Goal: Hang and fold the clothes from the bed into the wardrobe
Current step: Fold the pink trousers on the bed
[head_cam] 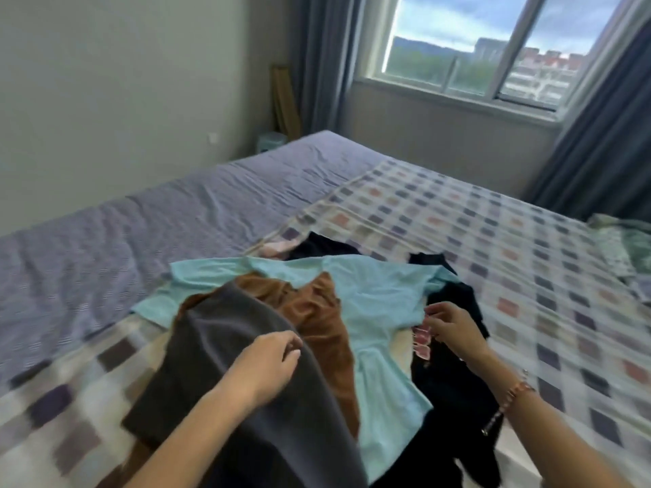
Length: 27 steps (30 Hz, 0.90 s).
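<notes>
On the bed (pixel 141 213), over the checked blanket (pixel 493 241), the clothes lie in one loose heap near the person. Left hand (pixel 267 364) sits on the grey garment (pixel 218 346), fingers curled into its cloth. Beside it the brown garment (pixel 317 322) overlaps the mint top (pixel 380 301), which is spread flat. Right hand (pixel 454 329), a bracelet (pixel 518 390) on its wrist, pinches the mint top's edge, just above the black garment (pixel 454 392) and something pink (pixel 421 341), too blurred to identify.

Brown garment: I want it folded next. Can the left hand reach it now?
Probably yes: the brown garment lies mostly uncovered beside the left hand, though that hand seems to grip the grey garment overlapping its left side.
</notes>
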{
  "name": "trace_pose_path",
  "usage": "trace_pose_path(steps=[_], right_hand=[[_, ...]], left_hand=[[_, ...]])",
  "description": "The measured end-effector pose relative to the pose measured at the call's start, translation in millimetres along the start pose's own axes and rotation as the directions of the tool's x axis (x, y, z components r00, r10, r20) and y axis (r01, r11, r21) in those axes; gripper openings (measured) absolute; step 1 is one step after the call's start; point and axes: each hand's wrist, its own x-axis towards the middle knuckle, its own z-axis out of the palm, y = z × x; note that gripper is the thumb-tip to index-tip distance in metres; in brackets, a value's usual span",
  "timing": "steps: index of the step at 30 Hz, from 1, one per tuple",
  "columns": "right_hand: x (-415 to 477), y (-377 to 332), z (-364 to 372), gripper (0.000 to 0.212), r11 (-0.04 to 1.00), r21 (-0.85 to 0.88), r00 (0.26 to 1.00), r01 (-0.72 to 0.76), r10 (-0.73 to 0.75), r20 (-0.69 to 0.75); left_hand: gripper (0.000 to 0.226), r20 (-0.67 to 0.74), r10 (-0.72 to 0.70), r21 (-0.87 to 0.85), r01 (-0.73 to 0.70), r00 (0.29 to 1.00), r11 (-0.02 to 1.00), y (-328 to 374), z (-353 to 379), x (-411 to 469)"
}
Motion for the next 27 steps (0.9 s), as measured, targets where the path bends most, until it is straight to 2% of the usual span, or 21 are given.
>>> trace_pose_path(steps=[5, 7, 11, 15, 17, 19, 23, 27], right_hand=[[22.0, 52.7, 4.8, 0.014, 0.973, -0.004, 0.971, -0.230, 0.230, 0.066], [25.7, 64.7, 24.4, 0.012, 0.974, 0.004, 0.969, -0.227, 0.226, 0.101], [38.2, 44.1, 76.7, 0.024, 0.990, -0.100, 0.992, 0.099, -0.090, 0.093], [73.1, -27.6, 135.8, 0.024, 0.925, -0.064, 0.913, 0.375, -0.356, 0.201], [97.0, -62.8, 166.5, 0.027, 0.904, -0.055, 0.876, 0.423, -0.393, 0.279], [120.5, -89.3, 189.4, 0.033, 0.903, -0.085, 0.864, 0.420, -0.370, 0.340], [172.1, -121.7, 236.2, 0.046, 0.845, -0.239, 0.831, 0.479, -0.349, 0.434], [220.1, -123.0, 285.8, 0.074, 0.750, -0.337, 0.795, 0.569, -0.397, 0.459]], left_hand=[[0.031, 0.093, 0.089, 0.030, -0.092, 0.992, 0.995, 35.1, 49.8, 35.5], [0.033, 0.092, 0.106, 0.055, -0.112, 0.990, 0.992, 36.7, 69.1, 39.7], [0.044, 0.087, -0.004, 0.267, -0.020, 0.996, 0.963, 17.2, 68.9, 52.3], [0.058, 0.053, -0.166, 0.383, 0.133, 0.985, 0.914, -18.6, 45.5, 74.6], [0.068, 0.094, -0.279, 0.372, 0.226, 0.956, 0.900, -36.7, 43.4, 85.4], [0.079, 0.154, -0.357, 0.349, 0.287, 0.921, 0.892, -48.9, 49.7, 96.7], [0.091, 0.087, -0.361, 0.379, 0.304, 0.928, 0.874, -75.6, 61.8, 124.5], [0.093, 0.090, -0.420, 0.370, 0.361, 0.903, 0.856, -118.9, 62.3, 152.2]])
